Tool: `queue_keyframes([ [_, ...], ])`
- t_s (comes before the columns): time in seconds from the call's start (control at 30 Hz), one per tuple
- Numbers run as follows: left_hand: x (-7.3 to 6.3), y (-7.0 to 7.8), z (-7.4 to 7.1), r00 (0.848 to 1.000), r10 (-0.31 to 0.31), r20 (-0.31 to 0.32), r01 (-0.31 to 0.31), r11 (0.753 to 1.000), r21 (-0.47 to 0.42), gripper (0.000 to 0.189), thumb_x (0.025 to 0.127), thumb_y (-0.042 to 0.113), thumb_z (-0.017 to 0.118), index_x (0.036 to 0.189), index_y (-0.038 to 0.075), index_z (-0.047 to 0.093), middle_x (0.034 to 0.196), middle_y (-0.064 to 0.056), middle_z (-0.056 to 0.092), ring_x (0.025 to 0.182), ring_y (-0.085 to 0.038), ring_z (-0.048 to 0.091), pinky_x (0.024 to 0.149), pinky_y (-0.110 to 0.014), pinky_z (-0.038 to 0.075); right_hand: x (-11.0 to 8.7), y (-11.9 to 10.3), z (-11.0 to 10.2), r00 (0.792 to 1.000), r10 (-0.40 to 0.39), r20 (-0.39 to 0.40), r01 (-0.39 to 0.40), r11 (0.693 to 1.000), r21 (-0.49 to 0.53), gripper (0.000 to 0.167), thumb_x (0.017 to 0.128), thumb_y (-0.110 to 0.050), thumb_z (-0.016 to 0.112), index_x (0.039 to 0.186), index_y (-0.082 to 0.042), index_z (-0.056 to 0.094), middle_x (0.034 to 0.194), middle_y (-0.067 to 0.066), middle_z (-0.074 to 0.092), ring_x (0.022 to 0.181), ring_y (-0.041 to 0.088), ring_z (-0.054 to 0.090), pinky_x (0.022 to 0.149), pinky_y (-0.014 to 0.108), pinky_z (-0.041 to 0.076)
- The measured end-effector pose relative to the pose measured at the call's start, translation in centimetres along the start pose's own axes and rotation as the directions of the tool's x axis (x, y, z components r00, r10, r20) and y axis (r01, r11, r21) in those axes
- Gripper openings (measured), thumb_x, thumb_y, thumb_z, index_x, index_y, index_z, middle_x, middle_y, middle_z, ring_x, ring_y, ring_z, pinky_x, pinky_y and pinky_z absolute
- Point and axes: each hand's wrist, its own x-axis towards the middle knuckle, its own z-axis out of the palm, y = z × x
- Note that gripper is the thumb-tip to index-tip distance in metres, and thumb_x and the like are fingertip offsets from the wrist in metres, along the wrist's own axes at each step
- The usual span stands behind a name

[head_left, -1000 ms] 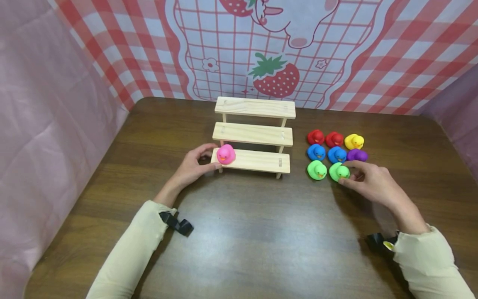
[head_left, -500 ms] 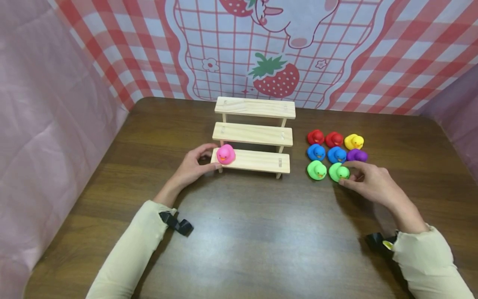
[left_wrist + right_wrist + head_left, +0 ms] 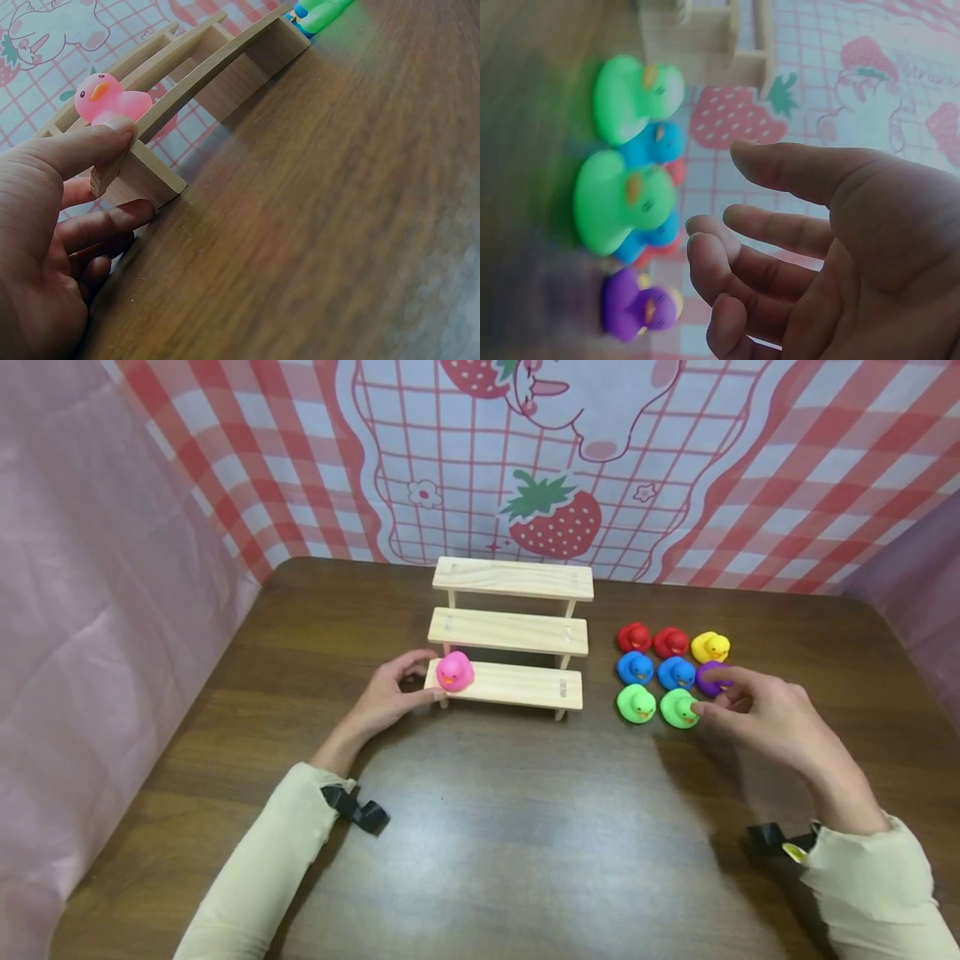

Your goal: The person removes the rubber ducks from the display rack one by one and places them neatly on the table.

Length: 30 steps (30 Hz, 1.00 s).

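Observation:
My left hand grips the left end of the lowest step of a three-step wooden stand. In the left wrist view its thumb lies by the step's end, and the other fingers are lower down. A pink rubber duck sits upright on that step, right beside the thumb. My right hand hovers with loosely curled fingers and holds nothing. Nearest to it are a green rubber duck and a purple rubber duck, the purple one partly hidden by the fingers in the head view.
Beside these ducks stand another green duck, two blue ducks, two red ducks and a yellow duck, in close rows right of the stand. A checked strawberry cloth hangs behind the brown table.
My right hand has let go of the front right green duck and drawn back slightly to the right. That duck stays in the row. The left hand keeps its grip on the stand.

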Motion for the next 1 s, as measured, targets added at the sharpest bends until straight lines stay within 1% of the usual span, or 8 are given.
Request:
queue_keyframes([
  [0.07, 0.0, -0.1, 0.1, 1.000, -0.002, 0.000, 0.002, 1.000, -0.003, 0.061, 0.082, 0.010, 0.078, 0.137, 0.002, 0.055, 0.115, -0.024, 0.070, 0.107, -0.031, 0.061, 0.099, -0.038, 0.043, 0.2, -0.8, -0.1, 1.000, -0.009, -0.010, 0.009, 1.000, 0.007, 0.054, 0.089, -0.039, 0.074, 0.128, -0.004, 0.063, 0.090, 0.006, 0.071, 0.071, -0.008, 0.051, 0.061, 0.021, 0.045],
  [0.17, 0.0, -0.1, 0.2, 1.000, 0.002, -0.001, -0.002, 1.000, -0.003, 0.060, 0.082, 0.011, 0.078, 0.137, 0.002, 0.056, 0.115, -0.024, 0.070, 0.107, -0.030, 0.061, 0.098, -0.037, 0.043, 0.5, -2.4, -0.2, 0.999, -0.028, -0.016, 0.028, 1.000, 0.007, 0.052, 0.089, -0.039, 0.074, 0.127, -0.004, 0.064, 0.089, 0.006, 0.070, 0.072, 0.002, 0.054, 0.058, 0.023, 0.045],
  [0.3, 0.0, -0.1, 0.2, 1.000, 0.005, 0.000, -0.005, 1.000, -0.006, 0.060, 0.082, 0.011, 0.078, 0.137, 0.003, 0.056, 0.115, -0.024, 0.070, 0.107, -0.030, 0.061, 0.098, -0.037, 0.043, 1.2, -4.7, -0.2, 0.999, -0.045, 0.001, 0.045, 0.999, 0.023, 0.051, 0.090, -0.040, 0.073, 0.128, -0.008, 0.063, 0.090, 0.006, 0.070, 0.079, 0.016, 0.061, 0.057, 0.025, 0.046],
  [0.4, 0.0, 0.0, 0.1, 1.000, 0.003, 0.001, -0.003, 1.000, -0.015, 0.060, 0.081, 0.010, 0.078, 0.137, 0.003, 0.056, 0.114, -0.024, 0.070, 0.107, -0.030, 0.061, 0.098, -0.037, 0.043, 1.7, -6.3, -0.1, 0.998, -0.069, 0.012, 0.068, 0.997, 0.049, 0.051, 0.090, -0.039, 0.072, 0.129, -0.008, 0.063, 0.093, 0.008, 0.071, 0.083, 0.022, 0.065, 0.059, 0.026, 0.048],
  [0.5, 0.0, 0.0, 0.1, 1.000, 0.002, 0.001, -0.002, 1.000, -0.010, 0.060, 0.082, 0.010, 0.078, 0.137, 0.003, 0.055, 0.115, -0.024, 0.070, 0.107, -0.031, 0.061, 0.099, -0.038, 0.043, 2.3, -7.9, 0.3, 0.995, -0.097, 0.017, 0.095, 0.993, 0.076, 0.050, 0.091, -0.037, 0.072, 0.130, -0.007, 0.062, 0.094, 0.009, 0.071, 0.085, 0.023, 0.067, 0.063, 0.026, 0.048],
  [0.73, -0.1, 0.1, 0.1, 1.000, -0.001, -0.003, 0.001, 1.000, 0.005, 0.060, 0.082, 0.011, 0.078, 0.137, 0.003, 0.055, 0.115, -0.024, 0.070, 0.108, -0.031, 0.060, 0.099, -0.038, 0.043, 3.6, -10.8, 1.4, 0.983, -0.186, 0.007, 0.183, 0.975, 0.128, 0.046, 0.089, -0.030, 0.074, 0.127, -0.007, 0.064, 0.086, 0.006, 0.070, 0.077, 0.018, 0.066, 0.065, 0.025, 0.050],
  [0.87, -0.1, 0.1, 0.1, 1.000, -0.003, -0.003, 0.003, 1.000, 0.005, 0.059, 0.082, 0.011, 0.078, 0.137, 0.003, 0.056, 0.115, -0.024, 0.070, 0.108, -0.031, 0.061, 0.099, -0.038, 0.043, 4.2, -12.2, 1.9, 0.978, -0.207, 0.009, 0.203, 0.968, 0.149, 0.046, 0.090, -0.027, 0.074, 0.128, -0.005, 0.063, 0.085, 0.006, 0.070, 0.077, 0.018, 0.065, 0.069, 0.027, 0.050],
  [1.0, -0.1, 0.1, 0.1, 1.000, -0.002, -0.001, 0.002, 1.000, 0.007, 0.059, 0.083, 0.010, 0.078, 0.137, 0.003, 0.056, 0.116, -0.024, 0.070, 0.108, -0.031, 0.061, 0.099, -0.038, 0.043, 4.9, -13.7, 2.5, 0.977, -0.210, 0.030, 0.201, 0.960, 0.197, 0.046, 0.091, -0.029, 0.073, 0.129, -0.004, 0.062, 0.088, 0.009, 0.071, 0.076, 0.018, 0.065, 0.067, 0.028, 0.050],
])
